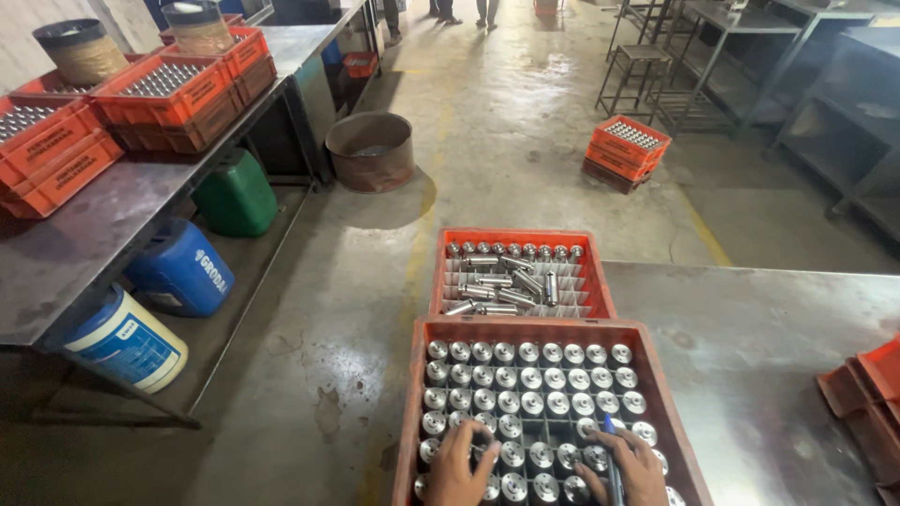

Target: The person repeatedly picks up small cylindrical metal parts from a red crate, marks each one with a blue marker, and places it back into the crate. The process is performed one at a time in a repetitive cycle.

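An orange crate (656,375) in front of me holds several upright shiny metal cylinders (531,378) set in a divider grid. My left hand (457,468) rests on the cylinders at the crate's near left, fingers spread on their tops. My right hand (626,466) lies on the cylinders at the near right and grips a blue pen (611,450), its tip pointing away from me. Behind this crate stands a second orange crate (600,281) with one row of upright cylinders at its far side and several loose ones (502,286) lying across the dividers.
Both crates sit on a grey metal table (750,328); orange lids (867,394) lie at its right edge. A left bench (103,225) carries more orange crates, with plastic cans (183,267) beneath. A rusty drum (370,150), a floor crate (626,150), a stool and racks stand beyond.
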